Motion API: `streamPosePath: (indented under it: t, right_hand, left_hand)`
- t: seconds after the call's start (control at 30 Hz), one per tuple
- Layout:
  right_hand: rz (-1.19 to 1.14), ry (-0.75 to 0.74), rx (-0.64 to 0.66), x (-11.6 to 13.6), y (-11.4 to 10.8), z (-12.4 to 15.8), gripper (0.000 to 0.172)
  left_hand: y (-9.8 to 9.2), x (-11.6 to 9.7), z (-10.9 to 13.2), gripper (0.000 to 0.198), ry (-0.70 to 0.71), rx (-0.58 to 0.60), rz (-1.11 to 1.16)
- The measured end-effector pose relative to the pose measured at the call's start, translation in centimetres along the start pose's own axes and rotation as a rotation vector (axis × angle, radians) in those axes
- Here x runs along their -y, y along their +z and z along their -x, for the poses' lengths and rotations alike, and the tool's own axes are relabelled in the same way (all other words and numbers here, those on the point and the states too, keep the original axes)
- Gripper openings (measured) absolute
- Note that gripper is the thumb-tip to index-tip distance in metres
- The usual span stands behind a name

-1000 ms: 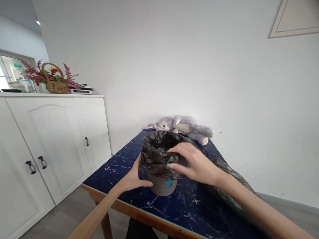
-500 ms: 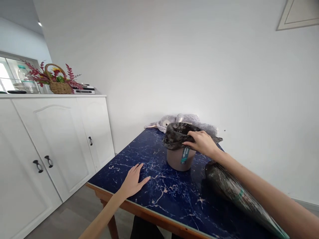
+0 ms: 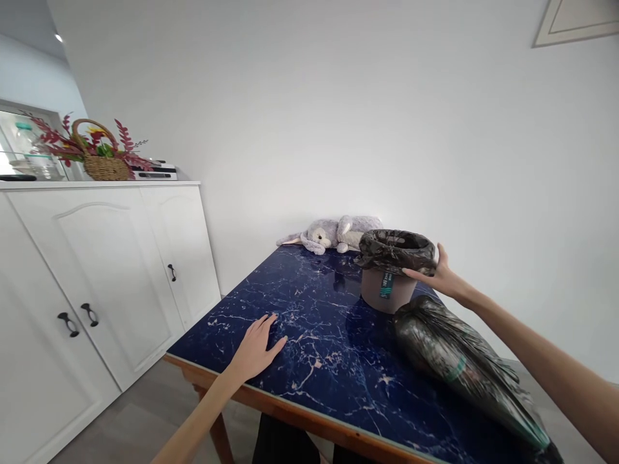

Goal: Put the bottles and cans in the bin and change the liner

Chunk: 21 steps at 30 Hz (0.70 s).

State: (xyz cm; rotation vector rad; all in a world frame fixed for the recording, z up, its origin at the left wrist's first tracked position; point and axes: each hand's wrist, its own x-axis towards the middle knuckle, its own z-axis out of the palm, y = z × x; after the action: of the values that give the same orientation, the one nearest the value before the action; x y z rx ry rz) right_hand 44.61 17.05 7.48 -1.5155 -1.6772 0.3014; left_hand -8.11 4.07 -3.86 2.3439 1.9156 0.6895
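Observation:
A small brownish-grey trash bin (image 3: 382,293) stands upright at the right side of the table. A black trash bag (image 3: 416,261) lines it and is folded over its rim. My right hand (image 3: 447,280) is at the bin's right side, thumb against the bag-covered front and fingers spread, partly hidden behind the rim. In front of the bin lies a long, bulky black plastic bundle (image 3: 464,367) with a green band around it. My left hand (image 3: 254,348) rests flat and open at the table's near left, holding nothing.
A grey plush rabbit (image 3: 329,233) lies at the far end of the blue marbled table (image 3: 309,386), by the wall. White cabinets (image 3: 111,258) stand to the left, with a wicker flower basket (image 3: 106,166) and a plastic bottle (image 3: 39,154) on top.
The lined bin has moved right along the table, uncovering more of the plush rabbit. My right hand has gone right with it and its fingers have spread. The left hand stays put.

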Motion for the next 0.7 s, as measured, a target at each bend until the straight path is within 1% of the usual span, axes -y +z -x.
streamPosePath:
  t: [0.07,0.1,0.13,0.2,0.27,0.33,0.37,0.4,0.43,0.47,0.5,0.53,0.57,0.63,0.7]
  right_hand:
    - [-0.156,0.141,0.125,-0.8,-0.8,0.9,0.149]
    - [-0.195,0.197,0.161,-0.9,-1.2,1.3,0.149]
    - [-0.204,0.229,0.164,-0.9,-1.6,1.8,0.149]
    - [-0.148,0.238,0.091,0.0,-2.2,3.0,0.147]
    - [-0.032,0.150,-0.065,1.8,-2.4,5.2,0.134]
    - [0.060,-0.021,-0.213,4.4,-2.2,8.6,0.106]
    - [0.056,-0.103,-0.234,5.8,-1.9,10.6,0.093]
    - [0.032,-0.176,-0.209,7.1,-1.4,12.8,0.082]
    - [0.000,-0.247,-0.157,8.3,-0.7,14.9,0.072]
    - [-0.042,-0.315,-0.077,9.1,0.1,17.0,0.066]
    - [-0.078,-0.366,0.032,9.7,1.1,18.8,0.060]
    - [-0.117,-0.387,0.135,9.9,2.2,20.4,0.054]
    - [-0.162,-0.382,0.211,9.9,3.4,21.7,0.049]
    - [-0.263,-0.310,0.343,9.2,5.7,23.5,0.039]
    - [-0.369,-0.208,0.391,8.2,7.8,24.1,0.032]
  left_hand:
    - [-0.1,-0.1,0.0,0.076,0.000,0.005,0.005]
    - [-0.2,-0.2,0.0,0.076,-0.007,0.014,0.006]
    - [-0.2,-0.3,-0.1,0.076,-0.015,0.026,0.007]
    - [-0.4,-0.5,-0.1,0.076,-0.024,0.043,0.011]
    - [-0.5,-0.7,-0.1,0.075,-0.016,0.039,0.014]
    - [-0.5,-0.8,0.0,0.074,-0.007,0.027,0.013]
    - [-0.5,-0.8,0.0,0.074,-0.008,0.025,0.012]
    - [-0.5,-0.8,0.0,0.074,-0.012,0.027,0.012]
    - [-0.5,-0.8,0.0,0.074,-0.015,0.033,0.011]
    - [-0.5,-0.8,-0.1,0.074,-0.018,0.039,0.010]
    - [-0.4,-0.7,-0.1,0.074,-0.019,0.043,0.007]
    - [-0.3,-0.7,-0.1,0.074,-0.016,0.045,0.004]
    - [-0.2,-0.7,-0.1,0.073,-0.010,0.043,-0.001]
    - [0.1,-0.7,-0.1,0.070,-0.001,0.031,-0.020]
    - [0.4,-0.7,0.1,0.066,-0.001,0.011,-0.046]
